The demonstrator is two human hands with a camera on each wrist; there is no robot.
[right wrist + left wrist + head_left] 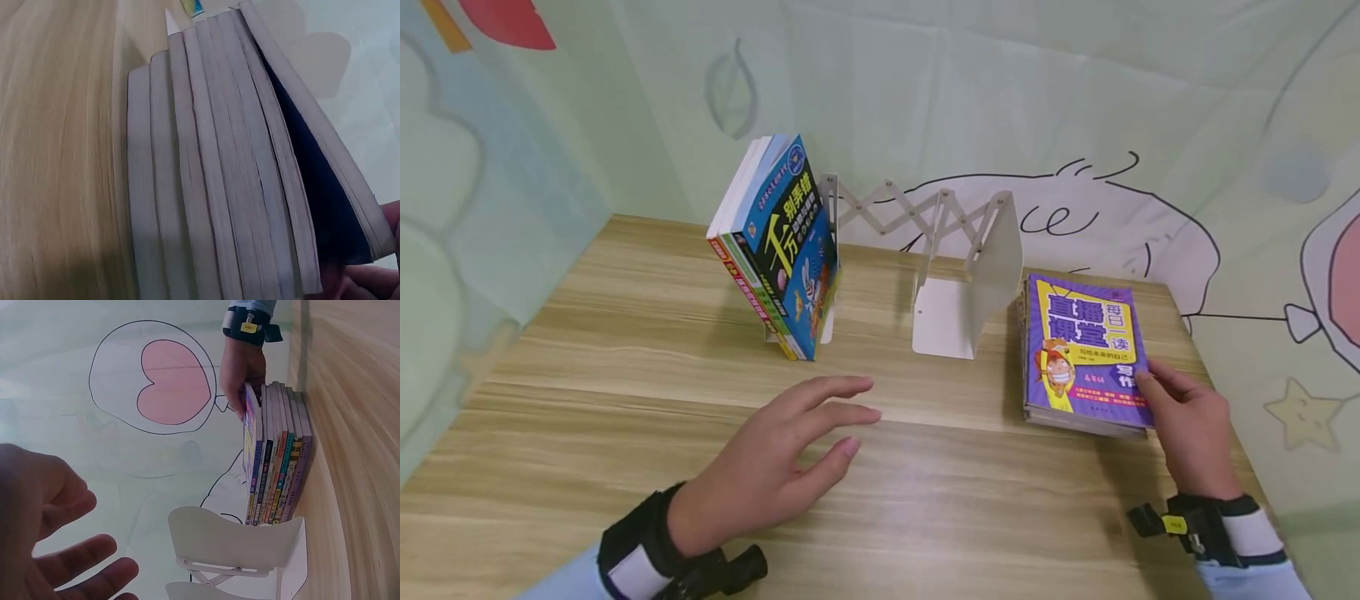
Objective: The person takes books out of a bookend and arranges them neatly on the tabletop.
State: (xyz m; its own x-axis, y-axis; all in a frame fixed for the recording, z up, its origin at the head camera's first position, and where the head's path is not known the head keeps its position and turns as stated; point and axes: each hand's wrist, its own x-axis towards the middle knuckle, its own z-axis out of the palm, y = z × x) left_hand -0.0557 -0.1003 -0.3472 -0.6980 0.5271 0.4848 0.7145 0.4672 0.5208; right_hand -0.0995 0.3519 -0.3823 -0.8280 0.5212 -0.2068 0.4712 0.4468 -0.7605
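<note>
At the right of the table, my right hand [1195, 433] pinches the near right corner of a purple book [1086, 358], the top one of a stack of books [212, 162]. In the right wrist view that corner is raised, with a dark wedge-shaped gap under it; the far ends of the books stay close together. My left hand [775, 458] hovers over the middle of the table, fingers spread and holding nothing. Beyond it is a white expandable metal bookend [943, 321]. Several books [801, 250] stand upright at its left end, a blue-and-black cover facing right.
The bookend's right plate [1000, 258] stands just left of the stack, joined to the left end by a folding lattice [887, 204]. A printed cloth backdrop [865, 92] rises right behind the wooden table [625, 350] and along its sides.
</note>
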